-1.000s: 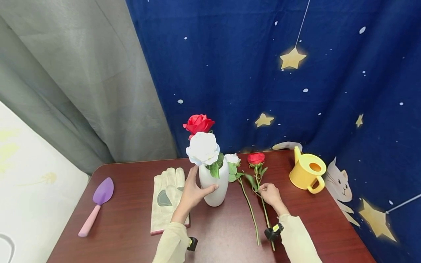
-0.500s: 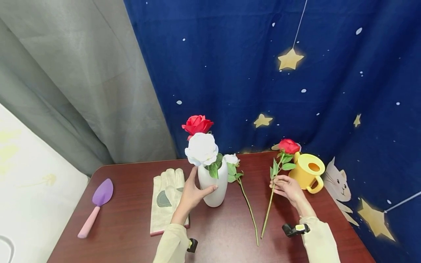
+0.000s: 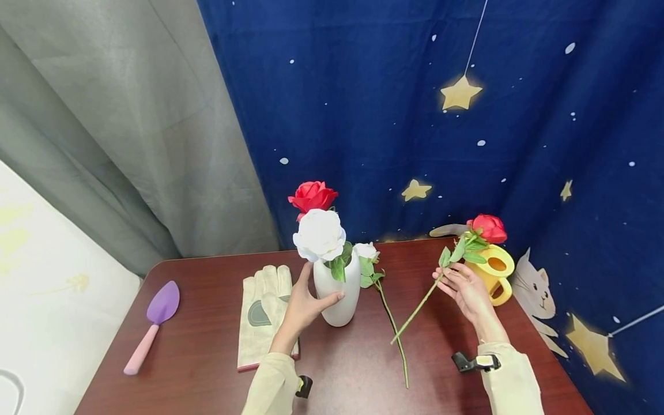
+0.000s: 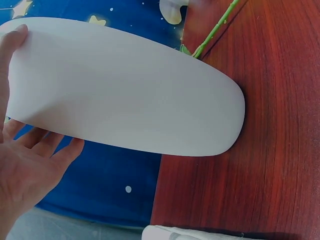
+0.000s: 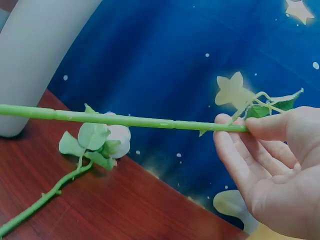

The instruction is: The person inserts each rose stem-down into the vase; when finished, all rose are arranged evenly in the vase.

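A white vase (image 3: 339, 302) stands upright on the table, holding a red rose (image 3: 313, 197) and a white flower (image 3: 320, 235). My left hand (image 3: 303, 305) grips its left side, thumb across the front and fingers behind, as the left wrist view (image 4: 35, 165) also shows. To the right, my right hand (image 3: 467, 288) pinches the green stem (image 5: 165, 122) of another red rose (image 3: 487, 229) between thumb and fingers. That rose is lifted and tilted, bloom to the upper right, stem end toward the lower left. Between the hands a white rose (image 3: 366, 251) lies on the table.
Beige work gloves (image 3: 254, 340) lie left of the vase. Farther left is a trowel (image 3: 163, 302) with a purple blade and pink handle. A yellow watering can (image 3: 500, 276) stands at the back right, partly behind the right hand and rose. Curtains (image 3: 363, 115) hang behind the table.
My right hand has picked the red rose up off the table, moved it right and tilted its bloom to the right. The left hand has stayed on the vase.
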A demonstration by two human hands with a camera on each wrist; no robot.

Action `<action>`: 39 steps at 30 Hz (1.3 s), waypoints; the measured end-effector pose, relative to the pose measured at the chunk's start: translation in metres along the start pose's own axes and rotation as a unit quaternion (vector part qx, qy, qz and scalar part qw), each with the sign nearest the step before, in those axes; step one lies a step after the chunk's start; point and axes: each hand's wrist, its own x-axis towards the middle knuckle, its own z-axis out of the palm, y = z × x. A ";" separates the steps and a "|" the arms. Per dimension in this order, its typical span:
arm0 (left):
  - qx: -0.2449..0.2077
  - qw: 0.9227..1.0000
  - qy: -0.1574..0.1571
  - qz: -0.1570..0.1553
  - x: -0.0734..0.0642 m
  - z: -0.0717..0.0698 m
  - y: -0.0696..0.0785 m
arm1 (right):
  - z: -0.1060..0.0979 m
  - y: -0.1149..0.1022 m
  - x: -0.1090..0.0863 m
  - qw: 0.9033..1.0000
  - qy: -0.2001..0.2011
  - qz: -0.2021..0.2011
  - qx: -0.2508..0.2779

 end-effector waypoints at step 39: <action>-0.001 1.000 0.009 0.010 -0.002 0.002 -0.001 | 0.012 -0.027 -0.010 0.968 0.092 -0.027 0.231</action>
